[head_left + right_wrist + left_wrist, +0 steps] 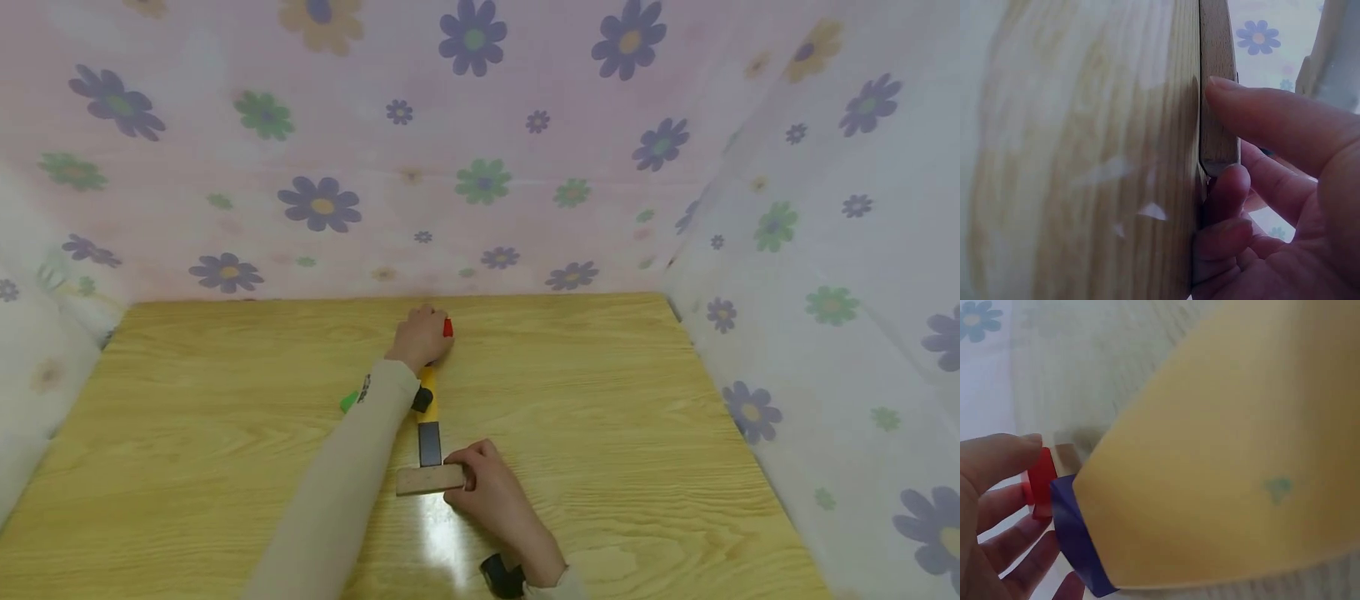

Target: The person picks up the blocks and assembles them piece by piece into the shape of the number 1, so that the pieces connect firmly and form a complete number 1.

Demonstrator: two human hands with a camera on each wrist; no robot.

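Note:
Near the table's far edge my left hand (422, 337) holds a small red block (1041, 484), its thumb on one side and fingers on the other. A dark blue piece (1082, 537) sits beside the red one, against a large yellow piece (1210, 475). Toward me, a dark grey block (430, 443) follows the yellow piece in a line. My right hand (491, 492) pinches the right end of a plain wooden bar (429, 480), which lies crosswise at the dark block's near end. Part of the yellow piece is hidden by the left wrist's camera.
A green piece (348, 402) lies left of the line, partly covered by the left sleeve (330, 475). The wood-grain table (600, 417) meets a flowered cloth (480, 233) at the back and sides. A small bare-wood piece (1066, 458) shows beside the red block.

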